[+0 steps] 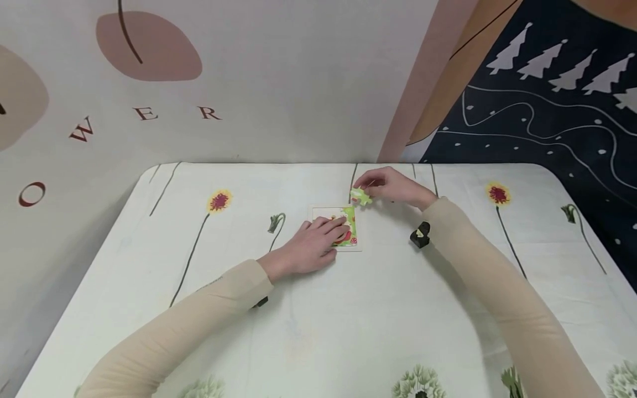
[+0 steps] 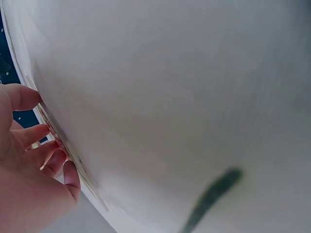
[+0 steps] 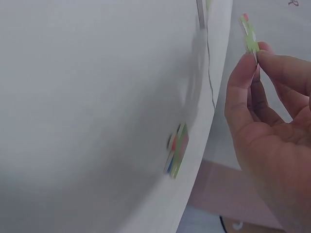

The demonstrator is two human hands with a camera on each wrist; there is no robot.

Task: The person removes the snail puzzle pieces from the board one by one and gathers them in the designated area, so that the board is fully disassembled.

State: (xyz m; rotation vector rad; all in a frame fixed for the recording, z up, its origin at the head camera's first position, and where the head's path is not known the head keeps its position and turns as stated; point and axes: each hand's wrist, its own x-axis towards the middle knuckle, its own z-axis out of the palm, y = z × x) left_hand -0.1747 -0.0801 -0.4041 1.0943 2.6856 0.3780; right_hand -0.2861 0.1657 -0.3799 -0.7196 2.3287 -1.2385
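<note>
My left hand (image 1: 312, 246) rests on a small square puzzle board (image 1: 352, 249) with a pale frame, fingers spread over its left and middle part. A green and red picture shows at the board's right side; the rest is hidden under the hand. Just beyond the board's upper right corner, my right hand (image 1: 395, 186) holds a green jigsaw piece (image 1: 361, 196) above the table. In the right wrist view, thumb and fingertips pinch this piece (image 3: 250, 36) by one end. The left wrist view shows the left fingers against the board's surface, seen nearly edge-on.
More colourful puzzle pieces (image 3: 178, 151) lie on the table in the right wrist view, mostly hidden behind the right hand in the head view. A white cloth (image 1: 318, 320) printed with flowers covers the table. Patterned fabric (image 1: 298, 83) stands behind its far edge.
</note>
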